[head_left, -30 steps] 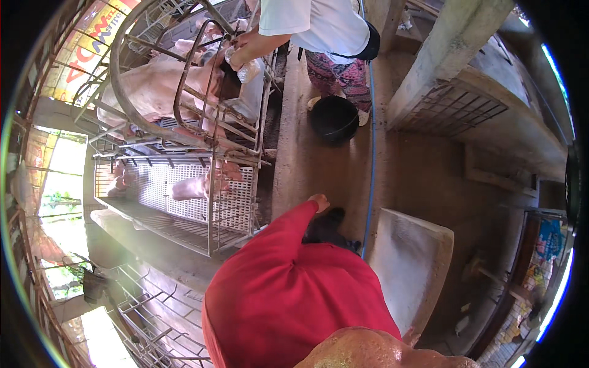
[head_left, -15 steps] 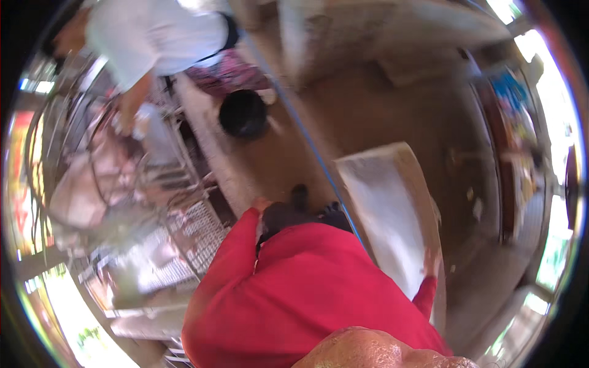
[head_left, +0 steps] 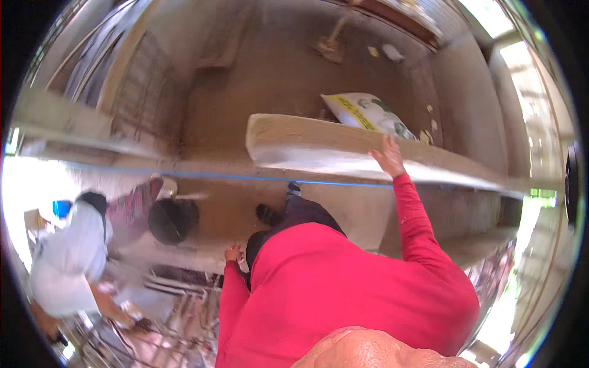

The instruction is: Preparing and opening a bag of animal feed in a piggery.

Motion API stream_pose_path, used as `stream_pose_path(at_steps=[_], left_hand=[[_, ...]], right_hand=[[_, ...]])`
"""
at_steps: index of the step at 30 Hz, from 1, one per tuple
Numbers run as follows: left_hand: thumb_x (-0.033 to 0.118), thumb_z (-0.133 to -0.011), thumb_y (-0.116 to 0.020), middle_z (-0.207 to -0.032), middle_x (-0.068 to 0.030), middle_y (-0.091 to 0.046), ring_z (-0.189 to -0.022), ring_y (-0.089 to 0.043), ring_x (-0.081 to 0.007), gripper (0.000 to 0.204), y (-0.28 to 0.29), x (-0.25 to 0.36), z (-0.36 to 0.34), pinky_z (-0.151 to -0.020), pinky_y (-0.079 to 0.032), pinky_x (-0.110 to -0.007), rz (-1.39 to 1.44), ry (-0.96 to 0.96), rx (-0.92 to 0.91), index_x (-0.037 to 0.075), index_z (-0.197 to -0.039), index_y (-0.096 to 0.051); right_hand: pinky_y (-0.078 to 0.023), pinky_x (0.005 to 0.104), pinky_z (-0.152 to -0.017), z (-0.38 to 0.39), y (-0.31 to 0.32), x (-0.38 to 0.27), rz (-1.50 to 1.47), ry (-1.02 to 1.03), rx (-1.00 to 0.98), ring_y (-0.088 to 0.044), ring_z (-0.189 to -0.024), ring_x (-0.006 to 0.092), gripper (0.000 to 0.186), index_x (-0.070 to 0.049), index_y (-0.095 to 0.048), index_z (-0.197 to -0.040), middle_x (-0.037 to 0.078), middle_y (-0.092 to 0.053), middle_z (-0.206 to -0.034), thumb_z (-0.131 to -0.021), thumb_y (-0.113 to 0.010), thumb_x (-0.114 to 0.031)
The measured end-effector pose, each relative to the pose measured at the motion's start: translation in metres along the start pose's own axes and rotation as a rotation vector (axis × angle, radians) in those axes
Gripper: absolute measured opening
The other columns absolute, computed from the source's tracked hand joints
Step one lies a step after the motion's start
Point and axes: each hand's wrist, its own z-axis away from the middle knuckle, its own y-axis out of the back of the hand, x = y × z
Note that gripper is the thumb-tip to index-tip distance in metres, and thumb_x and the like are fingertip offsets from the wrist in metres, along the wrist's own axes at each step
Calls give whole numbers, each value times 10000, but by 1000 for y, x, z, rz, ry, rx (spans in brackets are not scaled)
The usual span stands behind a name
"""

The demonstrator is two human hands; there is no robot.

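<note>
My right hand [head_left: 390, 158] rests on a low concrete wall [head_left: 307, 135], fingers spread over its top edge, nothing held. Just beyond the wall lies a white sack [head_left: 368, 110] with a yellow band and green print, partly hidden by it. Low beside my dark trousers hangs my left hand [head_left: 233, 252], its fingers curled. A small pale patch shows beside it, and I cannot make out what, if anything, is in the grip. Between the wall and my feet runs a thin blue line [head_left: 331, 182], a hose or a cord.
At the left a co-worker in a white shirt [head_left: 70, 264] bends over metal bars with blurred pinkish shapes behind them. Near that person is a black bucket [head_left: 173, 221]. Inside the walled pen stands a broom [head_left: 331, 49]; a concrete wall [head_left: 469, 92] bounds its right side.
My view has turned to the right, so the co-worker and bucket now sit lower left. The sack has come into sight. My right arm reaches farther forward, the hand still at the low wall.
</note>
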Motion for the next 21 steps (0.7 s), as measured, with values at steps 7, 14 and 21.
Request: stream_pose_path(at_steps=[7, 14, 21], left_hand=[[289, -954, -648, -992, -72, -657, -712, -638, -203, 381, 25, 79, -39, -540, -503, -355, -65, -12, -16, 111, -1289, -619], [278, -968, -640, -1009, -51, -666, -754, -650, -178, 377, 41, 144, -30, -571, -519, -333, 98, 354, 58, 110, -1303, -600], [307, -950, -664, -1027, -63, -653, -786, -660, -191, 365, 104, 114, -14, -615, -529, -357, -257, -97, 2, 137, -1265, -591]], right_hand=[[-224, 535, -1243, 13, -9, 6, -110, -104, 25, -234, -1487, 566, 1075, -39, -298, -1591, 310, -239, -1639, -822, -724, -659], [-218, 533, -1247, 4, -4, -2, -212, -146, 30, -202, -1499, 556, 992, -33, -307, -1590, 289, -223, -1652, -864, -734, -557], [-217, 533, -1247, -13, 1, -11, -182, -92, 81, -229, -1499, 532, 961, -22, -358, -1569, 292, -266, -1634, -846, -776, -497]])
